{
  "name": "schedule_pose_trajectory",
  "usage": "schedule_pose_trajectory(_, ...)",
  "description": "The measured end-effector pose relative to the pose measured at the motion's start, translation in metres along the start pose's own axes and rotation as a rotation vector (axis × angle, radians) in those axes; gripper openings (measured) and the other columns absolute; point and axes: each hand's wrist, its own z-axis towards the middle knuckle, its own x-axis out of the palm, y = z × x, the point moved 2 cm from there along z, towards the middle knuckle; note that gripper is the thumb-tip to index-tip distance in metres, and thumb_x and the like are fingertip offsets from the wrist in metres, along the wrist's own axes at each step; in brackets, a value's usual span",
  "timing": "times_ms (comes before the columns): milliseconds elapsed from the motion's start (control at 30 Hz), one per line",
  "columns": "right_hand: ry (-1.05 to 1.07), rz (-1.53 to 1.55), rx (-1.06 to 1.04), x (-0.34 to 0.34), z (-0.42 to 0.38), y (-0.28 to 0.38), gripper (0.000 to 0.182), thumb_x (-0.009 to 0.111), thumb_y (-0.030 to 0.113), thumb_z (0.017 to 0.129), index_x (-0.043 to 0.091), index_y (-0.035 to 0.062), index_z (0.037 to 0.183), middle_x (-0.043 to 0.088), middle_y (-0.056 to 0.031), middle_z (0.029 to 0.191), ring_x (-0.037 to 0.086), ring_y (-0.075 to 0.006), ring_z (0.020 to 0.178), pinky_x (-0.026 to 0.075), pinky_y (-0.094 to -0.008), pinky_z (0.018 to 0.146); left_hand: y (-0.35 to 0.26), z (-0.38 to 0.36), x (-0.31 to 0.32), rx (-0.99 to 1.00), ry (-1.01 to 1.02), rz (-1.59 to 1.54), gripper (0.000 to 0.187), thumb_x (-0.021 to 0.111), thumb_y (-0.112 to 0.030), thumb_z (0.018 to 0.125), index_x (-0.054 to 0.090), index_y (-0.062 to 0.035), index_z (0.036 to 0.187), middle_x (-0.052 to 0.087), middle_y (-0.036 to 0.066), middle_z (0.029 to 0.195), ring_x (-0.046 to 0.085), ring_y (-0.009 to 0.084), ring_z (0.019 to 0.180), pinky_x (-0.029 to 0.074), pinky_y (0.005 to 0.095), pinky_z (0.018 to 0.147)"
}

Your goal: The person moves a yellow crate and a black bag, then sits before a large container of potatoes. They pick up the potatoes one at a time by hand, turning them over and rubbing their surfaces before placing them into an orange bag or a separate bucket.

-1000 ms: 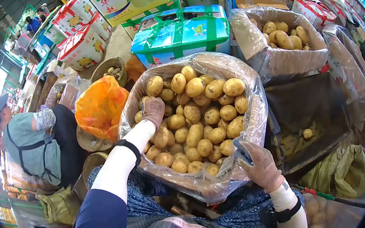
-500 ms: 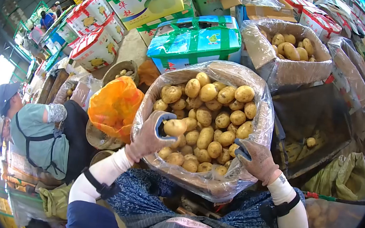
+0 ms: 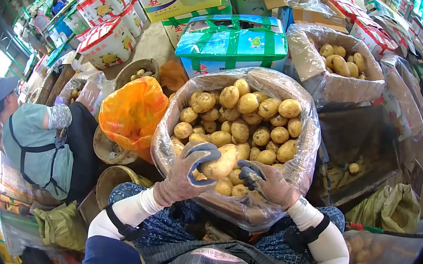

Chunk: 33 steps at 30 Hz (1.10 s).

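A large pale potato (image 3: 221,161) is gripped in my left hand (image 3: 185,173), the gloved fingers wrapped round its left side. My right hand (image 3: 268,184), in the same brown glove with dark blue fingertips, has its fingers apart and slightly curled close to the potato's right end. Both hands are over the near part of a box (image 3: 304,130) lined with clear plastic. Loose potatoes (image 3: 240,130) fill this box; those directly beneath my hands are partly hidden.
Left of the box lies an orange bag (image 3: 132,114) over a basket. A person (image 3: 38,145) sits further left. A blue carton (image 3: 232,45) stands behind, and another potato box (image 3: 342,77) at back right. A dark crate (image 3: 358,144) holds a small potato.
My left hand has moved right and toward me, now with a larger-looking potato in its grip. My right hand has come left from the box's edge toward it. The view has shifted slightly.
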Motion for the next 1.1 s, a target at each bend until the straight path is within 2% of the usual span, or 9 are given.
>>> schedule_pose_trajectory(133,0.091,0.017,0.037,0.006,0.007,0.007,0.03,0.056,0.017,0.095,0.059,0.0002,0.119,0.067,-0.016,0.103,0.067,-0.0246,0.087,0.053,-0.0324,0.077,0.007,-0.009,0.003,-0.008,0.011,-0.022,0.06,0.083,-0.005,0.063,0.055,-0.0062,0.116,0.057,0.016,0.116,0.057,0.0343,0.106,0.049,0.0406,0.09)
schedule_pose_trajectory(200,0.114,0.464,0.208,0.011,0.009,0.008,0.036,0.054,0.029,0.098,0.059,-0.0001,0.119,0.067,-0.0111,0.1,0.065,-0.0166,0.081,0.053,-0.0284,0.075,0.01,-0.012,0.002,-0.008,0.015,-0.044,0.06,0.083,-0.005,0.063,0.055,-0.0057,0.116,0.058,0.016,0.117,0.058,0.034,0.106,0.049,0.04,0.091)
schedule_pose_trajectory(300,0.196,0.595,0.252,0.014,0.01,0.015,0.046,0.052,0.04,0.098,0.058,-0.0007,0.119,0.066,-0.0078,0.1,0.063,-0.0117,0.079,0.053,-0.0264,0.074,0.014,-0.014,0.0,-0.098,0.003,-0.146,0.059,0.083,-0.005,0.064,0.055,-0.0052,0.116,0.058,0.017,0.118,0.057,0.034,0.109,0.047,0.0399,0.093)
schedule_pose_trajectory(433,0.21,0.593,0.178,0.016,0.011,0.018,0.058,0.048,0.05,0.098,0.052,-0.0018,0.124,0.067,-0.0078,0.097,0.063,-0.0126,0.079,0.053,-0.0262,0.073,0.013,-0.018,0.0,-0.132,0.004,-0.231,0.057,0.082,-0.004,0.066,0.055,-0.0051,0.116,0.058,0.017,0.119,0.057,0.0346,0.111,0.045,0.0413,0.096)
schedule_pose_trajectory(533,0.23,0.512,0.143,0.013,0.012,0.025,0.062,0.055,0.049,0.095,0.048,-0.0028,0.129,0.066,-0.0082,0.1,0.063,-0.0125,0.08,0.053,-0.0255,0.073,0.01,-0.017,-0.001,-0.103,0.043,-0.21,0.057,0.081,-0.004,0.067,0.054,-0.0052,0.118,0.058,0.018,0.12,0.057,0.0353,0.111,0.045,0.0424,0.097)
schedule_pose_trajectory(600,0.224,0.693,0.189,0.014,0.011,0.027,0.057,0.065,0.035,0.092,0.048,0.0,0.134,0.063,-0.0062,0.112,0.061,-0.0101,0.094,0.052,-0.0248,0.082,0.009,-0.018,0.0,-0.087,0.075,-0.194,0.059,0.081,-0.004,0.067,0.054,-0.0053,0.119,0.058,0.018,0.121,0.056,0.0357,0.111,0.044,0.043,0.098)
schedule_pose_trajectory(700,0.179,0.776,0.201,0.015,0.01,0.029,0.061,0.071,0.023,0.088,0.044,-0.0007,0.138,0.061,-0.0055,0.118,0.059,-0.0096,0.099,0.051,-0.0251,0.085,0.008,-0.019,0.002,-0.055,0.072,-0.186,0.064,0.082,-0.006,0.066,0.053,-0.004,0.122,0.058,0.019,0.121,0.055,0.0361,0.113,0.043,0.0438,0.099)
schedule_pose_trajectory(900,0.085,0.715,0.119,0.014,0.005,0.036,0.069,0.077,0.011,0.082,0.041,-0.0026,0.139,0.059,-0.0072,0.123,0.058,-0.0116,0.108,0.048,-0.0271,0.095,0.007,-0.018,0.006,-0.142,0.105,-0.179,0.069,0.085,-0.014,0.067,0.051,-0.001,0.125,0.057,0.018,0.121,0.055,0.0358,0.113,0.043,0.0425,0.098)
schedule_pose_trajectory(1100,0.06,0.634,0.131,0.012,0.004,0.037,0.069,0.078,0.011,0.08,0.043,-0.0026,0.138,0.06,-0.0075,0.123,0.057,-0.0118,0.11,0.046,-0.028,0.098,0.011,-0.02,0.009,-0.181,0.123,-0.204,0.075,0.087,-0.021,0.066,0.049,-0.0011,0.128,0.057,0.018,0.121,0.055,0.0341,0.111,0.044,0.0416,0.097)
